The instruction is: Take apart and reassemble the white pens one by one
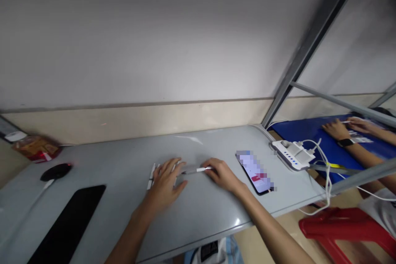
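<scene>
My left hand [167, 181] lies flat on the grey table [123, 161], fingers spread over several white pens [152, 176] lying side by side. My right hand [222, 173] is closed on a white pen [198, 170] with a dark tip, held low over the table and pointing left towards my left fingertips. A phone [254, 172] with a lit screen lies just right of my right hand.
A black keyboard [69, 225] and black mouse [56, 171] sit at the left, with a red and orange packet [37, 148] behind. A white power strip [292, 154] with cables lies at the right edge. Another person's hands [338, 129] work on a blue table [309, 130]. A red stool [343, 225] stands below.
</scene>
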Motion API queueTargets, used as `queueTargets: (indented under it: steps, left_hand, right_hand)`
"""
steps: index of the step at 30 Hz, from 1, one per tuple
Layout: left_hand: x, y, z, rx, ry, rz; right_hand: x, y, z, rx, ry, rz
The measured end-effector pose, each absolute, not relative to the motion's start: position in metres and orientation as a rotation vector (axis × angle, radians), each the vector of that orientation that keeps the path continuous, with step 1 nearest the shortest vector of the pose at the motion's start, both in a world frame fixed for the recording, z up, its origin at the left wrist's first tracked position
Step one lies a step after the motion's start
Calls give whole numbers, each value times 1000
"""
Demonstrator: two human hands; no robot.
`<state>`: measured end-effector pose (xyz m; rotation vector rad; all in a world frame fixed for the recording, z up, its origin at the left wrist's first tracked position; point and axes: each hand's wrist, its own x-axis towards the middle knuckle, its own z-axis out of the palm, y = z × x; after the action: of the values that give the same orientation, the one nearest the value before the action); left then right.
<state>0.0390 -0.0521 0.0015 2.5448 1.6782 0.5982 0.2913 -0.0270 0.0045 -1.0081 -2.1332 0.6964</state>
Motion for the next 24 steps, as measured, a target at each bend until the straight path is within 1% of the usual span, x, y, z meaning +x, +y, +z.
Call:
queueTargets:
  steps: [3,6,11,14,18,21,24]
  left_hand:
    - [53,-38,9,2563,1463,615]
    - [56,-19,16,2522,1392,710]
    - [44,1,25,2492,1401,854]
    - [42,1,26,2535,1449,855]
    - [45,-9,23,2622,1504,815]
    - [47,-15,21,2706,1449,741]
    - [47,-14,18,2747,1420,742]
  right_hand:
    - [287,-15,8,-991,-2022,778]
    - [283,2,13,-988,-1891,912]
    - [281,30,22,-932,-1728,1302]
    - [279,32,19,-993,-1791,1452]
    - [275,24,8,-1041,-1639,1586]
    - [274,19,5,-1017,-1489,1712]
    - [274,17,6,-1009,-1501,1761]
